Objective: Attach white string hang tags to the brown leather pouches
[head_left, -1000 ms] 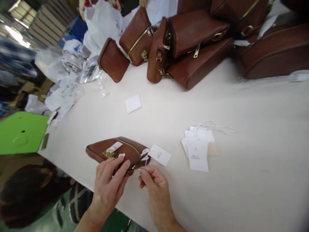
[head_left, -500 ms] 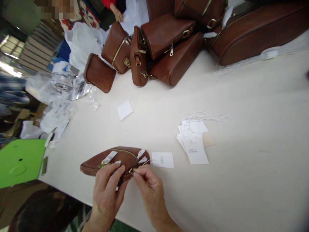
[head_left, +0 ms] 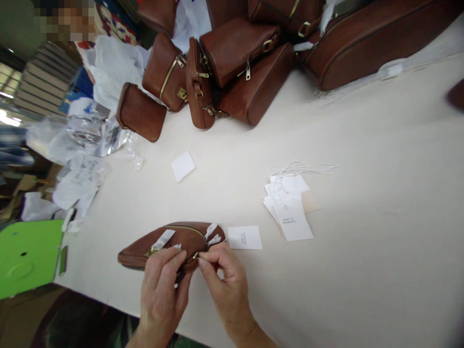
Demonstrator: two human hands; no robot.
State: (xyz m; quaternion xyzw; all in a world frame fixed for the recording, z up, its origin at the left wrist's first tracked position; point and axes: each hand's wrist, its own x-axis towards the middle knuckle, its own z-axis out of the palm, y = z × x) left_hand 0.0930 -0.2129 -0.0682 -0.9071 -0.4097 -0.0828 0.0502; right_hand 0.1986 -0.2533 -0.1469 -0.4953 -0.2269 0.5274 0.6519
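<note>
A brown leather bag [head_left: 148, 244] with a curved brass zipper lies on the white table in front of me. My left hand [head_left: 165, 285] grips its near side, fingers bent over the edge. At the bag's right end my right hand [head_left: 224, 285] pinches beside a small brass fitting [head_left: 196, 255]; what sits between thumb and fingertips is too small to make out. White wrapping [head_left: 214, 234] covers the zipper pulls, and a white strip [head_left: 164, 239] lies over the clasp. A printed white tag [head_left: 245, 237] on a string rests just right of the bag.
A stack of white tags [head_left: 290, 208] with strings lies to the right. Several brown bags [head_left: 239, 53] crowd the far side. A folded white paper [head_left: 183, 166] lies mid-table. Plastic wrap [head_left: 87, 125] and a green board [head_left: 29, 256] are at the left.
The camera view has shifted slightly, so the far bags sit further left. My hands keep their places on the bag, the right one still pinching near the brass fitting.
</note>
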